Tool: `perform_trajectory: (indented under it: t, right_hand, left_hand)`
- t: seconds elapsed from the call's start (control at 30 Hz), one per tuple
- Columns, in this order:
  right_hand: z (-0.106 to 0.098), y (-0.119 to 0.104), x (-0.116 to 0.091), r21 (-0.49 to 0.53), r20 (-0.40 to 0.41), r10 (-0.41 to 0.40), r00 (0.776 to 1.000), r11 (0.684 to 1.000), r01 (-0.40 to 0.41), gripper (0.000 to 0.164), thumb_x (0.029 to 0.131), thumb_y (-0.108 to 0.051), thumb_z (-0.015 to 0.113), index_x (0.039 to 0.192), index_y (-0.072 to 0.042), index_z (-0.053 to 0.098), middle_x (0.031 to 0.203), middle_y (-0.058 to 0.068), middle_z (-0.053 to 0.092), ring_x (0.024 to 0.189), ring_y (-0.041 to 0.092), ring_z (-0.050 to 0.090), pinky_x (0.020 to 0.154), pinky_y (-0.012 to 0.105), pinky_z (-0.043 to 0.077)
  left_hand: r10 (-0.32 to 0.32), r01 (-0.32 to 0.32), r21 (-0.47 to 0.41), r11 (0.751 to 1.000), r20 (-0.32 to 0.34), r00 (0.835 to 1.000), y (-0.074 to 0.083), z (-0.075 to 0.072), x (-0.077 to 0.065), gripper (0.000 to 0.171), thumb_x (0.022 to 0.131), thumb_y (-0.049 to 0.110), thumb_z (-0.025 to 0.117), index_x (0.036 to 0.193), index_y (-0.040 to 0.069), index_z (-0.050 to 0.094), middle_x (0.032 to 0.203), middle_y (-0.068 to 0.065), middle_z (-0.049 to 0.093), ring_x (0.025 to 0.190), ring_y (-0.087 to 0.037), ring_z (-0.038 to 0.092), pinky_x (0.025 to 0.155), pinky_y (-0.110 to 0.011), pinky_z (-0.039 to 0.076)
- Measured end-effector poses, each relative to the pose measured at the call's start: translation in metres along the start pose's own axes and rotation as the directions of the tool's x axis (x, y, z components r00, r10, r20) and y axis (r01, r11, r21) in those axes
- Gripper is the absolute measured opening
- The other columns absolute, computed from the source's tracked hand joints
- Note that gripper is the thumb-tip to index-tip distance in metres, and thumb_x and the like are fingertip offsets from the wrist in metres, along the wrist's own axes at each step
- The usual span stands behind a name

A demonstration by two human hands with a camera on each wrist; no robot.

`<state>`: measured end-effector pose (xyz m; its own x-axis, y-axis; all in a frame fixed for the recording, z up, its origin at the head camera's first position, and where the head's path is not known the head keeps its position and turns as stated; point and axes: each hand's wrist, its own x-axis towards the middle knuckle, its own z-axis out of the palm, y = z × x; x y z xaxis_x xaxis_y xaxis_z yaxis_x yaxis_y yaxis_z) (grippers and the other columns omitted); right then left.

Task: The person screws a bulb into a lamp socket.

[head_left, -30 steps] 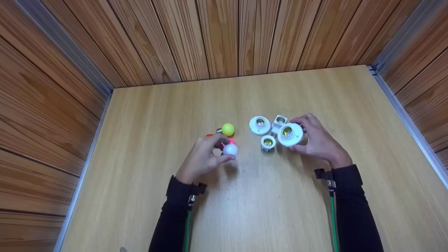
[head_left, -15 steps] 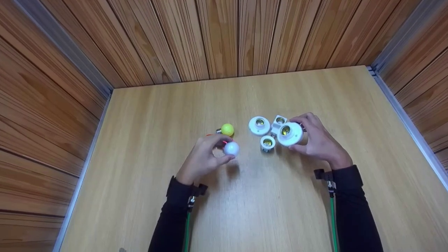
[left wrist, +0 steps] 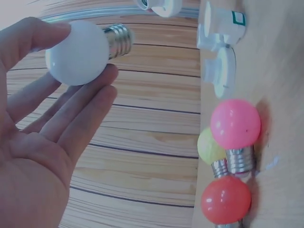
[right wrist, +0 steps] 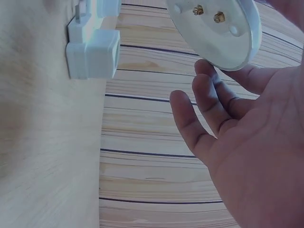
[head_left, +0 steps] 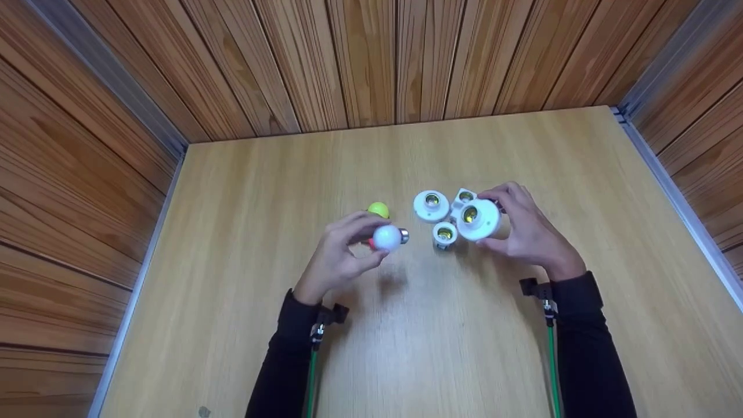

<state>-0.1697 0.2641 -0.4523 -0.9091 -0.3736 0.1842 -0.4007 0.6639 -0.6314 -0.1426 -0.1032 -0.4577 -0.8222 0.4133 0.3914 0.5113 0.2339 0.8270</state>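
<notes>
A white light bulb (head_left: 386, 238) is pinched between the thumb and fingers of my left hand (head_left: 342, 252), above the table. Its metal screw base (left wrist: 118, 41) points right, toward the sockets. My right hand (head_left: 525, 238) grips a round white lamp holder (head_left: 484, 223) by its rim, raised and tilted so its socket opening faces left. Two brass screws show on its underside (right wrist: 204, 35) in the right wrist view. Below the left hand lie a pink bulb (left wrist: 236, 123), a yellow bulb (left wrist: 209, 145) and a red bulb (left wrist: 226, 200); the hand partly hides them in the head view.
Another round lamp holder (head_left: 431, 206), a small cylindrical socket (head_left: 444, 234) and a square white socket (head_left: 464, 197) stand on the table (head_left: 406, 348) left of the right hand. Wood-plank walls (head_left: 371, 64) enclose the back and sides.
My left hand has lifted the white bulb and turned it, so its screw base now shows on the right. The right hand has tilted the lamp holder further left.
</notes>
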Motion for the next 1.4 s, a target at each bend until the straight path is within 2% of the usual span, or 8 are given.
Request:
perform_trajectory:
  t: [0.2,0.43,0.73,0.93,1.2,1.4]
  right_hand:
    - [0.002,-0.011,0.0,-0.011,0.002,-0.043,0.999,0.999,0.043,0.081,0.073,-0.005,0.095,0.144,-0.006,0.057,0.134,0.012,0.054,0.126,0.023,0.046,0.103,0.027,0.04]
    - [0.008,-0.024,0.001,-0.015,-0.002,-0.102,0.995,0.995,0.102,0.081,0.07,-0.007,0.097,0.142,-0.005,0.059,0.134,0.015,0.054,0.128,0.027,0.046,0.106,0.038,0.04]
    - [0.018,-0.04,0.002,-0.06,0.001,-0.164,0.986,0.985,0.164,0.084,0.07,-0.013,0.1,0.143,-0.004,0.059,0.137,0.017,0.054,0.13,0.03,0.048,0.108,0.05,0.049]
    - [0.025,-0.049,0.005,-0.096,-0.003,-0.253,0.967,0.963,0.252,0.083,0.07,-0.021,0.1,0.141,-0.004,0.061,0.132,0.017,0.057,0.125,0.032,0.049,0.104,0.048,0.052]
    - [0.029,-0.054,0.005,-0.128,0.006,-0.276,0.961,0.953,0.275,0.084,0.071,-0.028,0.1,0.143,-0.007,0.062,0.127,0.016,0.057,0.121,0.03,0.05,0.102,0.044,0.051]
    - [0.031,-0.059,0.005,-0.151,-0.015,-0.322,0.946,0.936,0.317,0.08,0.068,-0.026,0.101,0.137,-0.007,0.065,0.125,0.016,0.059,0.118,0.03,0.051,0.099,0.043,0.052]
  left_hand:
    - [0.008,-0.011,-0.089,0.996,-0.038,0.999,0.001,0.003,0.001,0.041,0.09,0.009,0.084,0.128,0.006,0.071,0.127,-0.012,0.074,0.116,-0.022,0.078,0.096,-0.032,0.067]
    - [-0.016,0.013,-0.098,0.995,-0.029,0.999,0.003,0.01,0.002,0.041,0.091,0.011,0.084,0.128,0.006,0.07,0.127,-0.009,0.074,0.117,-0.017,0.077,0.097,-0.03,0.066]
    - [-0.033,0.031,-0.114,0.993,-0.011,0.999,0.005,0.017,0.003,0.043,0.091,0.019,0.086,0.131,0.011,0.07,0.128,-0.007,0.073,0.12,-0.021,0.075,0.103,-0.03,0.063]
    - [-0.023,0.023,-0.136,0.99,0.002,1.0,0.006,0.022,0.003,0.044,0.091,0.02,0.086,0.131,0.01,0.07,0.128,-0.009,0.074,0.12,-0.02,0.075,0.103,-0.032,0.063]
    - [-0.004,0.003,-0.15,0.989,-0.006,1.0,0.005,0.023,0.004,0.042,0.092,0.017,0.085,0.13,0.007,0.07,0.126,-0.009,0.074,0.119,-0.017,0.075,0.103,-0.03,0.063]
    - [0.001,-0.001,-0.168,0.986,0.001,1.0,0.005,0.024,0.004,0.042,0.092,0.017,0.085,0.13,0.007,0.07,0.126,-0.01,0.074,0.119,-0.02,0.075,0.103,-0.031,0.063]
